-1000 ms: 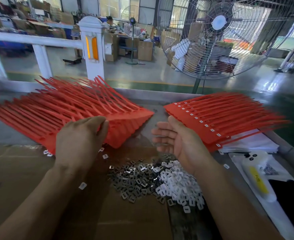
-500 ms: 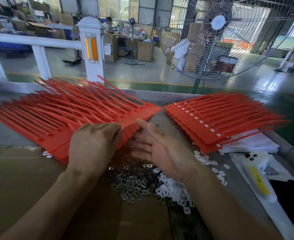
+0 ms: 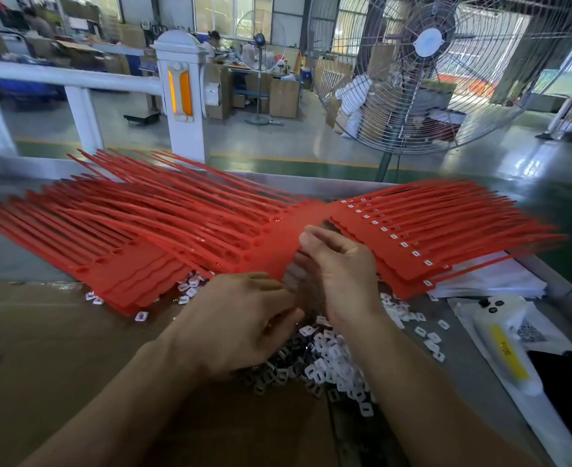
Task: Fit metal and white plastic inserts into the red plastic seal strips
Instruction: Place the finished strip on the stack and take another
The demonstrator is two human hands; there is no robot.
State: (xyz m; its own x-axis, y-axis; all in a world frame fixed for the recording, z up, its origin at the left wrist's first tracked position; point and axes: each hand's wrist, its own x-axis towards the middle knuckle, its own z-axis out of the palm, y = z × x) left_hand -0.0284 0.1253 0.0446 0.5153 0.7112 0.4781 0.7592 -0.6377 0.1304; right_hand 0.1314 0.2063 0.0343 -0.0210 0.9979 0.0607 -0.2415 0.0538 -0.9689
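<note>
A big fanned pile of red seal strips (image 3: 136,230) covers the left of the table. One joined sheet of strips (image 3: 277,241) is pulled out of it toward the middle. My right hand (image 3: 341,278) pinches that sheet's flat tab edge, thumb on top. My left hand (image 3: 244,318) has its fingers curled at the sheet's near corner and seems to grip it, though blur hides the contact. Below my hands lie loose metal inserts (image 3: 277,375) and white plastic inserts (image 3: 338,365). A second red pile (image 3: 446,241) with white inserts fitted lies on the right.
Brown cardboard (image 3: 59,348) covers the near left of the table. Stray white inserts (image 3: 429,335) are scattered to the right. A white bottle with a yellow label (image 3: 503,342) and a black item (image 3: 567,382) lie at the right edge. A large fan (image 3: 426,69) stands beyond the table.
The red sheet has slid right out of the left pile to between the piles. My right hand rose from the inserts and took its edge. My left hand followed to its near corner.
</note>
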